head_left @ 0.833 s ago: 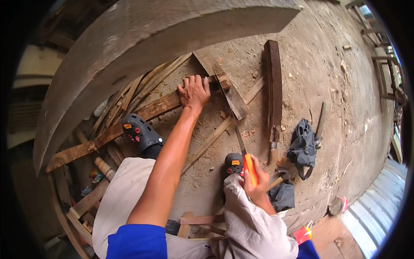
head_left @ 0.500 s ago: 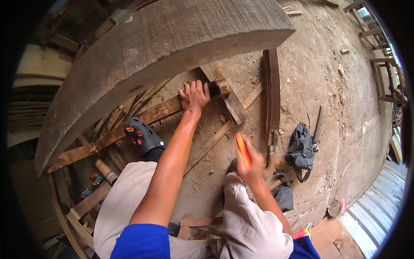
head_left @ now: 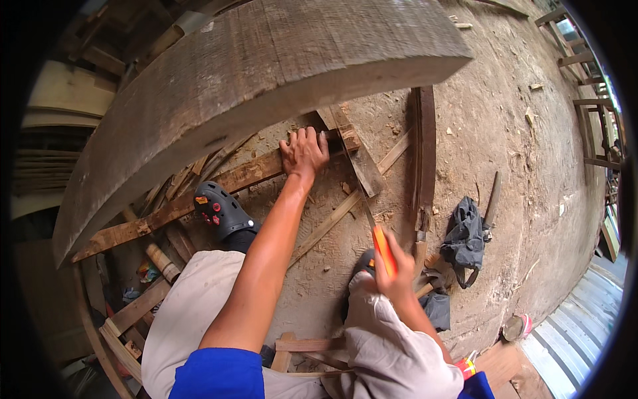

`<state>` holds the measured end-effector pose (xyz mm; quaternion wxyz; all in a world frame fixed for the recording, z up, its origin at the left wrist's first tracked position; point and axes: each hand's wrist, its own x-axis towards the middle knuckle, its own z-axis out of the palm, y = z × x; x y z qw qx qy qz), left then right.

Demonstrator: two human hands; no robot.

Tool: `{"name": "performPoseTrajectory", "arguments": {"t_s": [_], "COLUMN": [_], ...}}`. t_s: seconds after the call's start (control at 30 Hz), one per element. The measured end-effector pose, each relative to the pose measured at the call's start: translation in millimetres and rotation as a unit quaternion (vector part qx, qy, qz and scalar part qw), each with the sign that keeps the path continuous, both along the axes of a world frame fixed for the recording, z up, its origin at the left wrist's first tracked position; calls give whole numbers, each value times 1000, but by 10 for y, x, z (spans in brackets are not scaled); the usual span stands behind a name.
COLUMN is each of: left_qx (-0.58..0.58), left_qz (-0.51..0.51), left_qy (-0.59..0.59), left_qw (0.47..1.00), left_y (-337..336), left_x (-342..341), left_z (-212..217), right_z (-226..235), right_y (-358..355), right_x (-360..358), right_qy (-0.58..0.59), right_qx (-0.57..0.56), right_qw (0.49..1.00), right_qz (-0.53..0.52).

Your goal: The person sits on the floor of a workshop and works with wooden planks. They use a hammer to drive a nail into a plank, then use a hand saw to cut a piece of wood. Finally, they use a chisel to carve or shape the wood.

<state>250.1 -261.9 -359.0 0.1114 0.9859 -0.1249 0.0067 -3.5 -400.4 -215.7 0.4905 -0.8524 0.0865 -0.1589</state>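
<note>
A long wooden beam (head_left: 256, 171) slants across the work area from lower left up toward the middle. My left hand (head_left: 304, 154) presses on it near its far end, fingers curled over the edge. In my right hand (head_left: 397, 272) is a handsaw (head_left: 383, 249) with an orange handle. Its thin blade runs up and away from me, against the beam's end beside a short wood block (head_left: 349, 137). A wider board (head_left: 364, 169) lies beneath that end. How deep the blade sits in the wood cannot be made out.
A thick curved plank (head_left: 266, 60) arches over the far side, close above the beam. Right of the saw lie a dark grooved post (head_left: 424, 153), a black bag (head_left: 463, 233) and a long blade (head_left: 492, 199). My clog (head_left: 222, 209) stands beside the beam. Wood scraps litter the dirt floor.
My right hand has drawn the saw back toward me, so more blade shows between handle and beam. My left hand keeps its hold on the beam. The whole view has shifted slightly.
</note>
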Motion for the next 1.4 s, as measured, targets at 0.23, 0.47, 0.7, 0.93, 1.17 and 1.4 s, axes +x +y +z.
{"name": "performPoseTrajectory", "arguments": {"t_s": [0.23, 0.47, 0.7, 0.93, 1.17, 1.4], "left_qx": [-28, -117, -90, -52, -87, -101], "left_qz": [10, 123, 200, 189, 185, 184], "left_qy": [-17, 52, 45, -26, -79, -65], "left_qw": [999, 984, 975, 980, 976, 976], "left_y": [-13, -40, -153, -137, -162, -126], "left_x": [-19, 130, 145, 153, 168, 157], "left_z": [15, 65, -46, -166, -351, -325], "right_z": [62, 94, -142, -145, -102, -414], "right_y": [-385, -698, -260, 226, 173, 138], "right_x": [-135, 222, 45, -441, -377, 358], "right_qy": [240, 271, 156, 158, 98, 104], "right_qx": [125, 140, 135, 116, 29, 71], "right_qw": [950, 923, 976, 979, 994, 992], "right_qz": [154, 233, 70, -63, -35, -23]}}
